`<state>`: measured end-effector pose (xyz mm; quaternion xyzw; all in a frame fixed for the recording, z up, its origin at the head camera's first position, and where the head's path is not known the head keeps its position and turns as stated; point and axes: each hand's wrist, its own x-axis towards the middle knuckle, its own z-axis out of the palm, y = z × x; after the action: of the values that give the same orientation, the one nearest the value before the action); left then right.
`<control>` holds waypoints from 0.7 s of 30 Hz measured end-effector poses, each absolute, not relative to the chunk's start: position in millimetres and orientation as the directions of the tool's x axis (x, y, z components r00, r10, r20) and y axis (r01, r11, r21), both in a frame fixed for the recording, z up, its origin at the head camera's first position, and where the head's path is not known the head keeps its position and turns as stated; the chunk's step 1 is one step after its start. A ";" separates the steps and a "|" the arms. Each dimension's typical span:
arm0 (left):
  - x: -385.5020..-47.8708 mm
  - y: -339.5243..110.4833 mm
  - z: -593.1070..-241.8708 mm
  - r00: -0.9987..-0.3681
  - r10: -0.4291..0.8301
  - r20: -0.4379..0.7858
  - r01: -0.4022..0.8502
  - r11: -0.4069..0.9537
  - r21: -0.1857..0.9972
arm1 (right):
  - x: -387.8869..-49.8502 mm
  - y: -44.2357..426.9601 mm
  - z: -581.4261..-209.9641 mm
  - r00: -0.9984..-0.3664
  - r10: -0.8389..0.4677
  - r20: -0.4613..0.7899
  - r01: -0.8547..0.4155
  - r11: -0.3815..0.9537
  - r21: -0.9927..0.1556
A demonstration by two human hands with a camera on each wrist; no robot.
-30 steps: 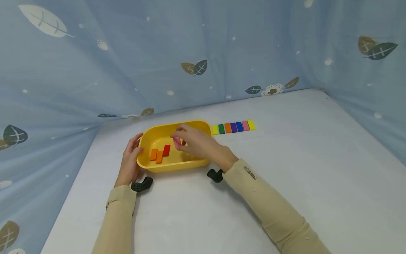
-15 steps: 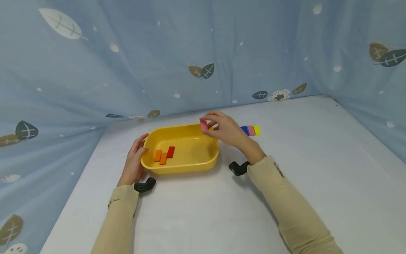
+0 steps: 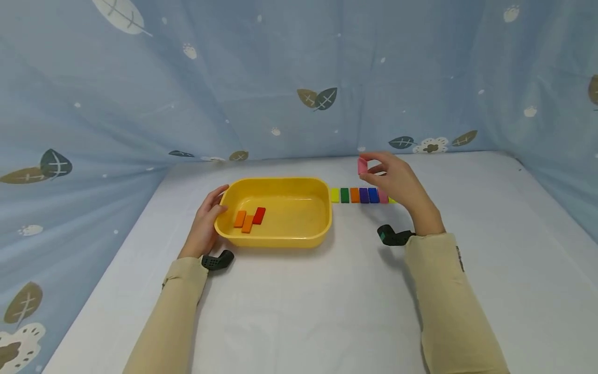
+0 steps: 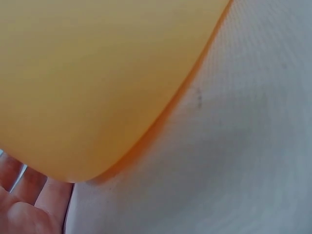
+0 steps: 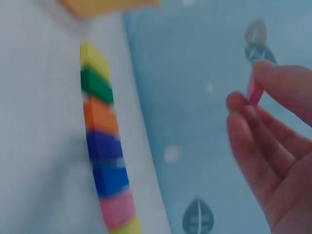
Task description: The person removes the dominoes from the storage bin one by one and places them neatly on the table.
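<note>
Grip of right hand [image 3: 397, 182] hangs above tabletop [image 3: 289, 301], pinching pink block [image 3: 362, 166] upright between thumb and fingertip; sleeved forearm [image 3: 446, 296] slants up, hand angled leftward. Below that grip — row of seven coloured blocks [image 3: 364, 195]. Left of it — yellow tray [image 3: 273, 241], left end held by left grip [image 3: 203, 226], thumb at rim. Two orange blocks [image 3: 247, 224] and red block [image 3: 259, 215] lie in tray, nearer left grip.

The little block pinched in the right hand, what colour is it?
The block is pink, seen best in the head view.
</note>
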<state>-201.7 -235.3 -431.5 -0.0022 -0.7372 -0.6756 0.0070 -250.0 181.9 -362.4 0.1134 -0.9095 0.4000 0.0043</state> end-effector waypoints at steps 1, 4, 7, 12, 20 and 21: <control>-202.2 -235.2 -431.5 -1.000 -0.006 0.010 0.010 0.089 0.996 | -250.8 187.2 -364.1 -0.977 -0.197 0.085 -0.198 0.671 -0.714; -202.6 -234.9 -431.3 -1.000 -0.010 0.004 0.003 0.093 0.996 | -253.3 201.8 -369.5 -0.980 -0.190 0.052 -0.174 0.719 -0.673; -203.0 -234.1 -430.1 -1.000 -0.017 -0.009 -0.010 0.093 0.996 | -255.7 212.6 -375.2 -0.983 -0.183 0.016 -0.150 0.749 -0.646; -202.4 -233.4 -425.4 -1.000 -0.023 -0.013 -0.015 0.104 0.994 | -261.4 219.7 -382.5 -0.985 -0.170 -0.034 -0.108 0.754 -0.647; -203.6 -232.8 -426.2 -0.999 -0.023 -0.030 -0.032 0.106 0.994 | -261.0 240.5 -395.9 -0.982 -0.137 -0.130 -0.025 0.776 -0.630; -203.7 -232.7 -426.4 -0.999 -0.023 -0.032 -0.034 0.109 0.993 | -260.4 243.4 -397.4 -0.981 -0.136 -0.141 -0.017 0.775 -0.631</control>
<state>-203.7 -232.7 -426.4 0.0190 -0.7448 -0.6670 -0.0043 -260.4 243.4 -397.4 0.0407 -0.9379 0.3326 -0.0897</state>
